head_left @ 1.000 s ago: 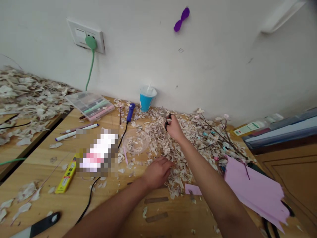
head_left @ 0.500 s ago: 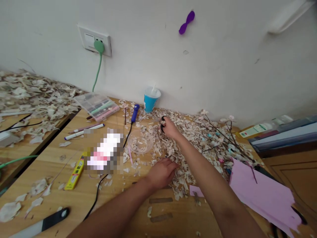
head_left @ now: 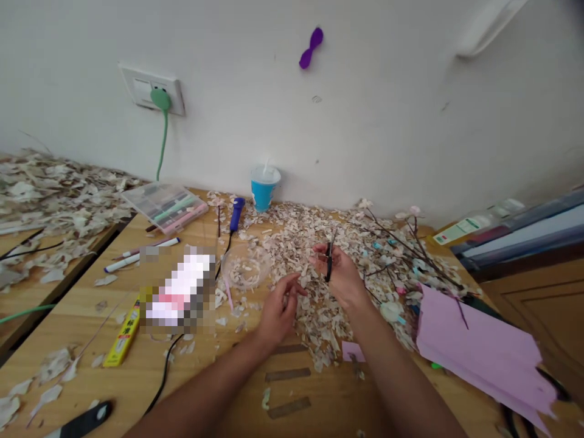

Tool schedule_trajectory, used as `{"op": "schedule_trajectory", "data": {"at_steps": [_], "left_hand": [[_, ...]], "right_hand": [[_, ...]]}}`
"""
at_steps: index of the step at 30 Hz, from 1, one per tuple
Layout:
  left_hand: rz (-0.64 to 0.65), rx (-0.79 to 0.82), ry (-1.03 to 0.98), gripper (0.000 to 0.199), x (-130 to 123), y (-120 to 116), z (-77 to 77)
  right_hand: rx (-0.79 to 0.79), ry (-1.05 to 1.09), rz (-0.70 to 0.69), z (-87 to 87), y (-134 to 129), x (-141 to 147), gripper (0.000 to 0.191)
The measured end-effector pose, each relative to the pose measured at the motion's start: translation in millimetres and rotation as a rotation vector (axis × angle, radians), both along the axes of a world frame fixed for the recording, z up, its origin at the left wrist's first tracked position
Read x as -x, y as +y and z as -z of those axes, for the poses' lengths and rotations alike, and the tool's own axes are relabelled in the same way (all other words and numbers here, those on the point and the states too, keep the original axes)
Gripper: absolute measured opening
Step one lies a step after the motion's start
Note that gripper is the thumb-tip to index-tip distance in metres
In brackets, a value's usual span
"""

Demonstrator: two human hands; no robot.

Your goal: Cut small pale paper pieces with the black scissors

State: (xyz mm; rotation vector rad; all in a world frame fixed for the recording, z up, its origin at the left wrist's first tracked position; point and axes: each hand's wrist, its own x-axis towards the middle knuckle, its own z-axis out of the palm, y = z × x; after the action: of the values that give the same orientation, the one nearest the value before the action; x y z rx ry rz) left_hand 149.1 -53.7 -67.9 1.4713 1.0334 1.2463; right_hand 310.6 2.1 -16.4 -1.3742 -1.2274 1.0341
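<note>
My right hand (head_left: 344, 277) is closed on a pair of scissors (head_left: 329, 261) with black handles; the blades point up and away. It is raised over a wide pile of pale, dry petal-like scraps (head_left: 314, 231). At the pile's near left edge is my left hand (head_left: 279, 310), its fingers curled together; what they hold, if anything, is too small to make out. Just left of the pile, a round clear plastic dish (head_left: 246, 267) has some scraps in it.
A blue cup (head_left: 263, 190) and a blue-handled corded tool (head_left: 236, 214) stand near the wall. Left are a marker case (head_left: 166, 207), a blurred-out phone (head_left: 180, 289) and a yellow box (head_left: 123, 331). Twigs (head_left: 406, 243) and pink paper (head_left: 479, 353) lie right.
My right hand has drawn back toward me from near the cup, turning the scissors upright. My left hand has lifted slightly and its fingers have curled. The view has shifted a little right.
</note>
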Motion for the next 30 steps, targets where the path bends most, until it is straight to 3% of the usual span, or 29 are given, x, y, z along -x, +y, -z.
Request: {"op": "schedule_trajectory", "data": {"at_steps": [5, 9, 14, 19, 22, 27, 30], "left_hand": [[-0.011, 0.183, -0.258, 0.037, -10, 16, -39.0], [0.020, 0.230, -0.327, 0.041, -20, 41, -62.1], [0.130, 0.281, -0.257, 0.040, -25, 65, -67.8], [0.109, 0.282, -0.200, 0.034, -25, 76, -71.1], [0.076, 0.285, -0.290, 0.029, -23, 76, -77.3], [0.015, 0.296, -0.442, 0.029, -12, 67, -93.3], [0.012, 0.297, -0.487, 0.031, -5, 60, -104.4]], "right_hand": [[0.066, 0.075, -0.110, -23.2, 4, -7, 0.045], [0.093, 0.082, -0.199, -38.6, 4, -14, 0.045], [0.050, 0.046, -0.233, -45.1, 6, -25, 0.045], [0.037, -0.027, -0.264, -52.9, 4, -33, 0.048], [0.016, -0.109, -0.192, -64.4, 4, -37, 0.046], [-0.128, -0.177, 0.052, -88.9, -6, -34, 0.050], [-0.167, -0.094, 0.024, -99.0, -16, -25, 0.049]]}}
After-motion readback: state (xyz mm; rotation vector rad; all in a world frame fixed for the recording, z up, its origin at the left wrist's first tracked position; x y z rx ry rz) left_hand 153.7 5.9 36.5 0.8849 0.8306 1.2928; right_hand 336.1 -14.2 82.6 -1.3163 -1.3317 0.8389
